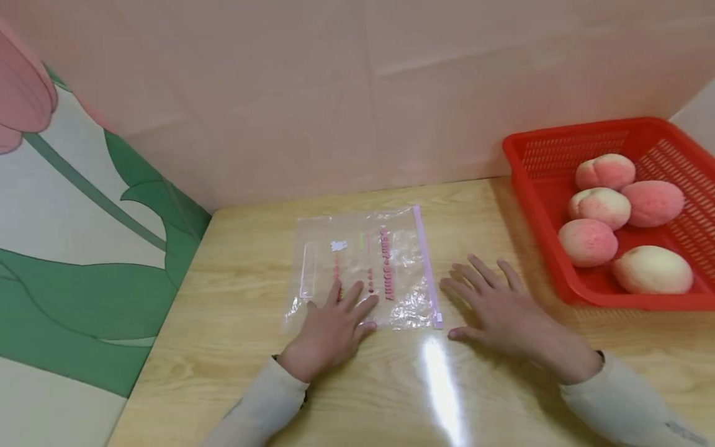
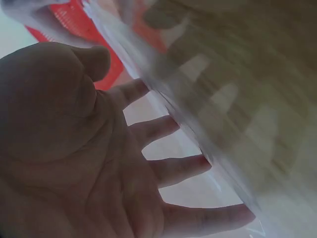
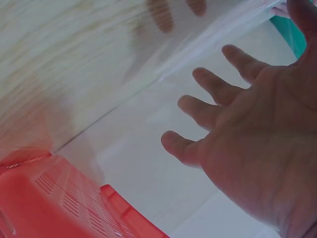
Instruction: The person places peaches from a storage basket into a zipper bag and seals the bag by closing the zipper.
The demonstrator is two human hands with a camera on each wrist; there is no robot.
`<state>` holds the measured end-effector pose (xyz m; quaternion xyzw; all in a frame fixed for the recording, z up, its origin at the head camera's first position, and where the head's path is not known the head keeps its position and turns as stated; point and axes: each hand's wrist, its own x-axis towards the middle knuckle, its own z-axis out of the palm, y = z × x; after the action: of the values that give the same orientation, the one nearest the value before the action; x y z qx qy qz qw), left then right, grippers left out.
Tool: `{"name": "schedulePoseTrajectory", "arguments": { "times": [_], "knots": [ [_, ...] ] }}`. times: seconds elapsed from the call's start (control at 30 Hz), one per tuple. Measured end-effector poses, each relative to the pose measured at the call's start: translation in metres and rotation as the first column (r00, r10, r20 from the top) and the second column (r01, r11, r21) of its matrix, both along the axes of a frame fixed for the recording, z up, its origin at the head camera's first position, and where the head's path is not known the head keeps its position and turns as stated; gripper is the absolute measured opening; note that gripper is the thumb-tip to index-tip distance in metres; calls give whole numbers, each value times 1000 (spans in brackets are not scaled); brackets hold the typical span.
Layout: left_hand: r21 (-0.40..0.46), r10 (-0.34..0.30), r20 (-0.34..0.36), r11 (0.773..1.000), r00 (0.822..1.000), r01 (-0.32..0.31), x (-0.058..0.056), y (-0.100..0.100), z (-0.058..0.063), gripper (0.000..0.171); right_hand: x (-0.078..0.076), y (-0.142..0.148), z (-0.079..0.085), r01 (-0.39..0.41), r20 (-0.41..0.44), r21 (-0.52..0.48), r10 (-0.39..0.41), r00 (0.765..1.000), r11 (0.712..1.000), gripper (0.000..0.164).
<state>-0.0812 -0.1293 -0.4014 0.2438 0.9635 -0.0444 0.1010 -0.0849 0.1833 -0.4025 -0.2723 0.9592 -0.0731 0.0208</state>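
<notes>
A clear plastic zip bag (image 1: 352,248) with pink print lies flat on the table, its purple slider strip (image 1: 427,267) along the right side. My left hand (image 1: 335,326) rests on the bag's near part, fingers spread. In the left wrist view, the fingertips of the left hand (image 2: 133,158) touch the bag's surface. My right hand (image 1: 508,316) is just right of the slider strip, fingers spread and holding nothing. The right wrist view shows the right hand (image 3: 252,119) with its fingers apart from the table.
At the right stands a red plastic basket (image 1: 536,223) holding several peaches (image 1: 600,208) in pink and cream. The wooden table (image 1: 223,323) meets a pale pink backdrop (image 1: 335,112) behind. A tulip-patterned panel (image 1: 112,273) borders the left side.
</notes>
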Motion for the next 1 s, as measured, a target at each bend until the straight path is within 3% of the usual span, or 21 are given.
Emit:
{"name": "schedulePoseTrajectory", "arguments": {
  "times": [0.2, 0.5, 0.63, 0.73, 0.87, 1.0],
  "knots": [
    [61, 53, 60, 997, 997, -57, 0, -10, 2, 56, 3, -2, 0, -17, 9, -11, 17, 1000, 1000, 77],
    [83, 53, 116, 995, 992, -63, -6, -25, 4, 53, 6, 1, -4, -39, 33, 0, 39, 999, 999, 69],
    [87, 26, 70, 996, 997, -32, -10, -27, 4, 53, 6, 2, -4, -41, 28, 1, 41, 999, 999, 68],
    [110, -5, -4, 994, 1000, 6, -13, -19, 8, 53, 7, 1, -4, -46, 32, -3, 46, 998, 999, 69],
    [192, 11, -105, 981, 994, 10, -21, 6, 17, 51, 8, 0, -4, -51, 31, -6, 51, 998, 999, 68],
    [205, 50, -132, 979, 990, -22, -32, 34, 25, 48, 9, 0, -5, -54, 21, -2, 54, 998, 999, 68]
  ]
}}
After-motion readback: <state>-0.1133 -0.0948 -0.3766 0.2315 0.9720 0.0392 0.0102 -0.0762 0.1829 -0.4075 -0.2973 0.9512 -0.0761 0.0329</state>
